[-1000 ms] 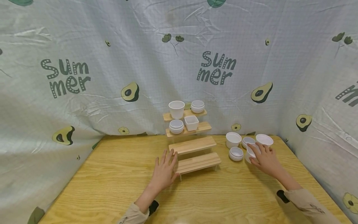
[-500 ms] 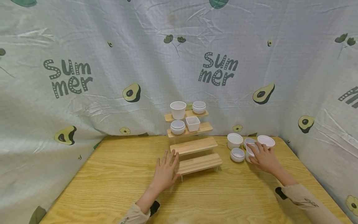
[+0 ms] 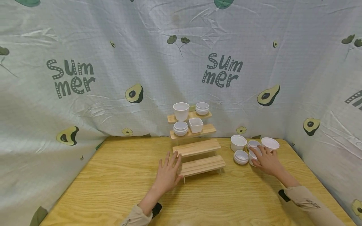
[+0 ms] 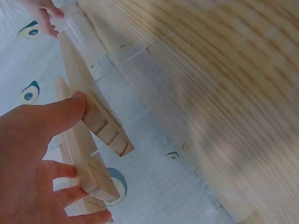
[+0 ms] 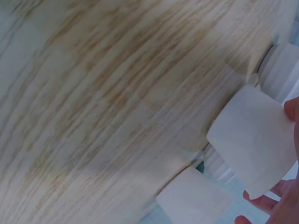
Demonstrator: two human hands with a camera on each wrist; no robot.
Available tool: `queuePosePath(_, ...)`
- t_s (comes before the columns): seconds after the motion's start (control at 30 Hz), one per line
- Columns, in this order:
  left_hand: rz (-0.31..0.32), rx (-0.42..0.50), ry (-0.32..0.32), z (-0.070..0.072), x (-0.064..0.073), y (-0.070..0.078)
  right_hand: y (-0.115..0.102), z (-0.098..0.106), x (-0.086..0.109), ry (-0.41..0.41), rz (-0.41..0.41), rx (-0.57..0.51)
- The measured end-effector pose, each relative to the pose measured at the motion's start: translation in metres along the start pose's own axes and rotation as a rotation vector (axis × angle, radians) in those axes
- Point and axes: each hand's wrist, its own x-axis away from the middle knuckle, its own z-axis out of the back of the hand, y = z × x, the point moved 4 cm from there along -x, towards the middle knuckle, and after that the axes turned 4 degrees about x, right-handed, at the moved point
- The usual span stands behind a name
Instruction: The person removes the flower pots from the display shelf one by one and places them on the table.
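My left hand (image 3: 167, 174) lies at the left end of a stepped wooden display stand (image 3: 196, 147), fingers spread and fairly straight. In the left wrist view its thumb touches the end of one wooden step (image 4: 105, 128), with the fingers beside the other steps. At the right, my right hand (image 3: 268, 162) holds a white tapered pot (image 3: 251, 159) from above. The right wrist view shows the thumb at one side of this pot (image 5: 254, 140) and fingertips at the other. Part of its rim is hidden by the hand.
Several white pots stand on the two upper steps, among them a tall round pot (image 3: 181, 111) and a square pot (image 3: 196, 125). Around my right hand are a ridged round pot (image 3: 241, 157), another round pot (image 3: 238, 143) and a wide-rimmed pot (image 3: 270, 143). A printed cloth (image 3: 158, 69) hangs behind the table.
The whole head view has shifted slightly, so things sit a little further right in it. Both hands keep their places at the stand and the pot.
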Motion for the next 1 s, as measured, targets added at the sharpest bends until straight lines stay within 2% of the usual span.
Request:
queuePosePath(0.6,-0.002,-0.015,0.011,-0.002,0.0005,0.0005,0.0033,-0.006,-0.0008,-0.058,-0.012,-0.029)
queuePosePath(0.8,-0.009,-0.026,0.029,-0.0018,0.0003,0.0005,0.0044,-0.0061,-0.0008,-0.034,-0.014,-0.026)
queuePosePath(1.0,-0.003,-0.025,0.026,-0.0012,0.0004,0.0005,0.0034,-0.0021,-0.0012,0.03,0.015,-0.003)
